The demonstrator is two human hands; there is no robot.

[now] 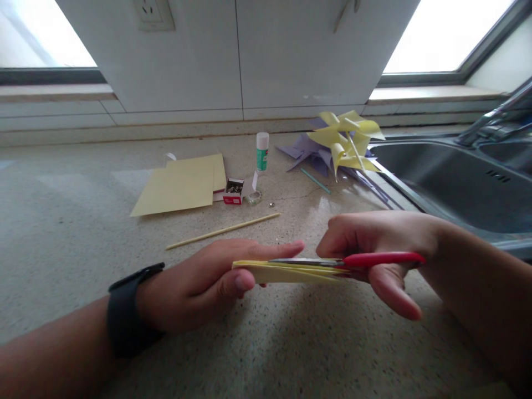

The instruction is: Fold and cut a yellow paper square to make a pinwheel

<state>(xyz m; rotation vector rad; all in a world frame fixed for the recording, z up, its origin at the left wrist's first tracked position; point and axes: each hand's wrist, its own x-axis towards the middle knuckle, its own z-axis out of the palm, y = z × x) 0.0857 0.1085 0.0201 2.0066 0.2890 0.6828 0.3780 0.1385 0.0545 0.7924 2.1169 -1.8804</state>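
My left hand (208,282) pinches a folded yellow paper (286,272), held flat and edge-on above the speckled counter (62,233); thumb below, fingers on top. My right hand (374,249) is closed round red-handled scissors (374,259). Their metal blades lie along the paper's top edge, pointing left. A black watch sits on my left wrist.
Further back lie yellow paper sheets (178,185), a small red box of pins (233,191), a glue stick (262,151), a thin wooden stick (224,230), a teal straw (316,181) and yellow and purple paper pinwheels (344,141). A steel sink (449,183) is on the right.
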